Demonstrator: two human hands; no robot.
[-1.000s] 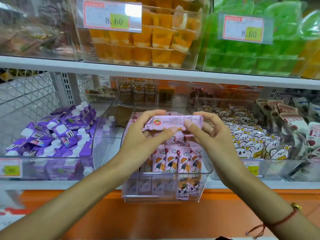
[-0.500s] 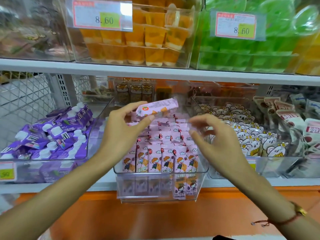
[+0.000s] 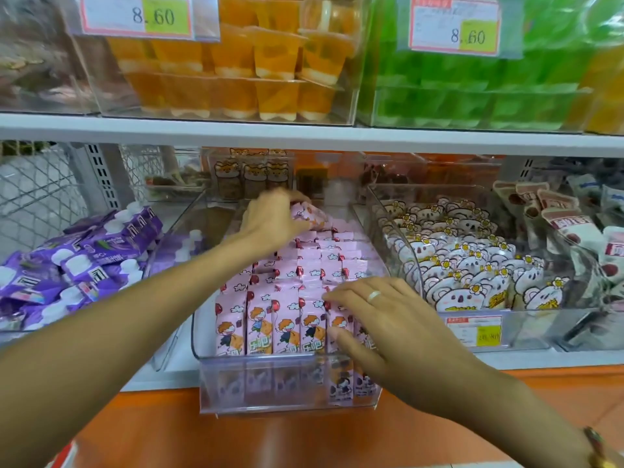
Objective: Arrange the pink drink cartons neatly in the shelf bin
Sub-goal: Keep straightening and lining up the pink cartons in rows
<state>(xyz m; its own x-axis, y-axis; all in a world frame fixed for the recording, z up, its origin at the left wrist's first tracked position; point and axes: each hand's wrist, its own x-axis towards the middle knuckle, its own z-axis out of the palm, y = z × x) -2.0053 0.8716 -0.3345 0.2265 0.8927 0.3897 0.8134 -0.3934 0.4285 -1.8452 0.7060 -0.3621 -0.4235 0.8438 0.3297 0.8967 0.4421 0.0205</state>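
A clear shelf bin in the middle of the lower shelf holds rows of upright pink drink cartons with a cartoon child on the front. My left hand reaches to the back of the bin and grips one pink carton, tilted above the rear row. My right hand lies with straight fingers on the front-right cartons, thumb against their faces. One carton stands lower behind the bin's front wall.
Left of the bin is a clear bin of purple pouches. Right of it is a bin of koala-print packs. The white upper shelf carries orange jelly cups and green cups. An orange ledge runs below.
My left hand carried the pink carton from in front of me to the back of the bin. My right hand let go of it and dropped onto the front-right cartons.
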